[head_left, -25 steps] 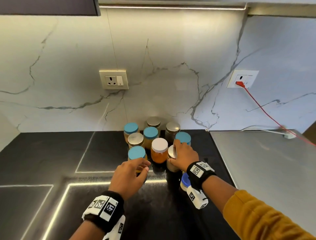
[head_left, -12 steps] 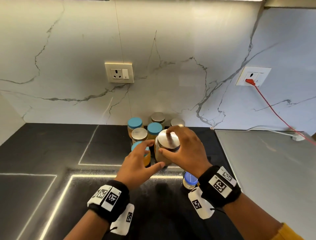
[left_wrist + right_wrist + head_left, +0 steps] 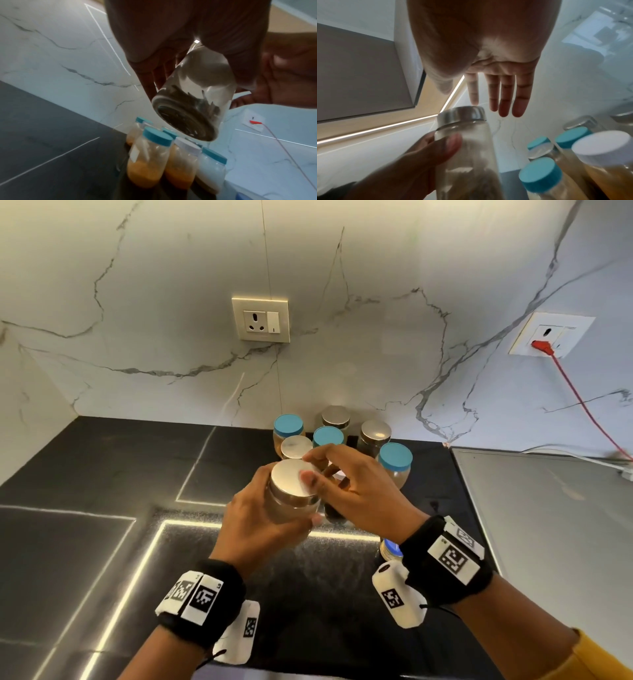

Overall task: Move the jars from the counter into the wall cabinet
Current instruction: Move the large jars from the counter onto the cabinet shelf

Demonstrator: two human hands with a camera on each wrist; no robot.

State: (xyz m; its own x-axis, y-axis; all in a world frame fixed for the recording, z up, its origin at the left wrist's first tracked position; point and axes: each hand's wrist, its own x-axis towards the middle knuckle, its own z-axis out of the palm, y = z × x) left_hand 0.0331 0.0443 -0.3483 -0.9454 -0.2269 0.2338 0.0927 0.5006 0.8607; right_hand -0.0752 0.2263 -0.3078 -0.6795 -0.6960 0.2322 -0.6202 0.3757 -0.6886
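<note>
A steel-lidded glass jar (image 3: pixel 293 496) is held clear of the desk (image 3: pixel 102 474), clamped in the curled fingers (image 3: pixel 448 143) of the left hand (image 3: pixel 260 529). The right hand (image 3: pixel 359 494) is spread above its lid, fingers apart, gripping nothing. The lift appears done; carrying up to the wall cabinet is called for next, clear of the remaining jars (image 3: pixel 394 463) beyond the fingertips.

White marble-look backsplash (image 3: pixel 171 302) with grey veining. Black stone counter (image 3: pixel 85 474) below, glossy, mirroring bright light lines. Cream socket plate (image 3: pixel 261 319) with switch at centre of wall. Second white socket (image 3: pixel 552 334) on right wall, red plug (image 3: pixel 542 346) in it, red cord (image 3: pixel 579 398) trailing down to right. Grey metallic surface (image 3: pixel 548 525) at right, flush beside counter. Right wrist view: grey cabinet underside (image 3: pixel 359 67) overhead, lit strip (image 3: pixel 376 129) along its edge.
</note>
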